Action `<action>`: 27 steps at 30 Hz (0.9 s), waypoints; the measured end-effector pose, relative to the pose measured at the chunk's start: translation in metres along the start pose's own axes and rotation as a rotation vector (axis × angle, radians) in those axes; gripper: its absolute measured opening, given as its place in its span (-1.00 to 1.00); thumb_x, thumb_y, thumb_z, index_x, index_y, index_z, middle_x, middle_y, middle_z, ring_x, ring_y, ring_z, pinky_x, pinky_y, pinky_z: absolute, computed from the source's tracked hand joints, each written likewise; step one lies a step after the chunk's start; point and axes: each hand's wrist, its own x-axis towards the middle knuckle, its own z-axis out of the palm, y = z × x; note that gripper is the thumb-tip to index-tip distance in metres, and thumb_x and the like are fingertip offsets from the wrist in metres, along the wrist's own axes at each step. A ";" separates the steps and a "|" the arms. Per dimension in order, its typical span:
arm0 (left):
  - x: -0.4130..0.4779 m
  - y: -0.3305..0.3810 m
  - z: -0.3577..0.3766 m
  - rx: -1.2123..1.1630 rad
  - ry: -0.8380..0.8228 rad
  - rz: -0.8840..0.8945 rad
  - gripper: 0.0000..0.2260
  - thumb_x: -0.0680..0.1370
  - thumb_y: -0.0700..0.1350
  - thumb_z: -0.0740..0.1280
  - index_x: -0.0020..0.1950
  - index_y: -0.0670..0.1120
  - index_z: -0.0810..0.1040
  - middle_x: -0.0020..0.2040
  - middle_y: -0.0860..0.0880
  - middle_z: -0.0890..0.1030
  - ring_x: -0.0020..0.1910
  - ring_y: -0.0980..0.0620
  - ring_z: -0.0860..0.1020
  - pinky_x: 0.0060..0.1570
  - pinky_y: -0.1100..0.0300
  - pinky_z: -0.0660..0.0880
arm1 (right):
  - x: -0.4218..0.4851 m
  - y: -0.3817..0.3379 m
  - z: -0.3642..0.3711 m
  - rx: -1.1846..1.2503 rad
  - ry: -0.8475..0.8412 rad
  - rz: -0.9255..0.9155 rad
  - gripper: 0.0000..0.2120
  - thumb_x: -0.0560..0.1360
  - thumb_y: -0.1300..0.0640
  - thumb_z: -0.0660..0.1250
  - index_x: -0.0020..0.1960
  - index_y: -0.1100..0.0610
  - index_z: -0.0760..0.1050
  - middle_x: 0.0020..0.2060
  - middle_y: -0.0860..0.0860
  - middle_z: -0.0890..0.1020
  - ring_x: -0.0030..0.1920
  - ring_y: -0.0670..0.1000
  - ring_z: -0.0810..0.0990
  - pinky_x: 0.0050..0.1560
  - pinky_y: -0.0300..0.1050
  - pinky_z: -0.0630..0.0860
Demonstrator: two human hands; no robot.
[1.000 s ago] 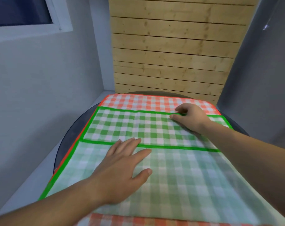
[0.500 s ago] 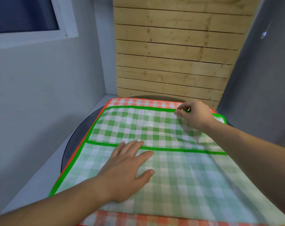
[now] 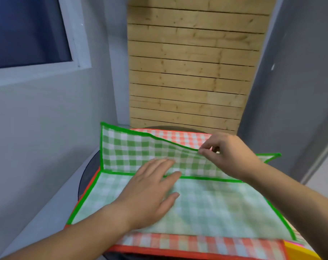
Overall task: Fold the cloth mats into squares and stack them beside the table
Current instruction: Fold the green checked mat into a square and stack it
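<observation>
Right hand (image 3: 228, 156) fingers (image 3: 206, 152) pinching green checked mat (image 3: 215, 209) by raised far edge; left hand (image 3: 148, 196) flat, fingers straight, pressing nearer half.

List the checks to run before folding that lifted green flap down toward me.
1. Right hand pinches the green checked mat's far edge: ok.
2. Left hand presses flat at the fold line: ok.
3. Flap edge level: not ok, left corner stands higher than the pinch.
4. Red checked mat underneath lies flat: ok.
5. Stacking spot beside the round table: cannot tell, out of view.
</observation>
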 end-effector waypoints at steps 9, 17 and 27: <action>-0.006 0.028 -0.029 -0.060 0.092 0.130 -0.71 0.56 0.15 0.32 0.17 0.01 0.61 0.17 0.04 0.56 0.17 0.00 0.51 0.15 0.11 0.45 | -0.089 -0.012 0.013 0.126 -0.136 -0.048 -0.94 0.46 -0.03 0.47 -0.17 -0.08 0.66 -0.15 -0.23 0.57 -0.05 -0.20 0.54 0.01 -0.21 0.49; -0.027 0.012 0.006 -0.101 -0.597 -0.133 -0.30 0.54 0.46 0.08 0.62 0.28 -0.03 0.65 0.12 -0.18 0.60 0.13 -0.29 0.55 0.03 -0.33 | -0.129 -0.004 0.050 0.152 -0.247 0.016 -0.87 0.47 -0.11 0.43 -0.14 -0.07 0.67 0.03 -0.29 0.51 0.14 -0.27 0.41 0.12 -0.44 0.31; -0.033 0.009 0.021 -0.062 -0.663 -0.128 -0.27 0.53 0.51 0.00 0.60 0.32 -0.18 0.62 0.13 -0.32 0.55 0.13 -0.44 0.54 -0.06 -0.37 | -0.137 -0.006 0.062 0.209 -0.226 0.043 -0.90 0.47 -0.09 0.41 -0.17 -0.10 0.63 0.05 -0.33 0.52 0.18 -0.27 0.41 0.17 -0.31 0.41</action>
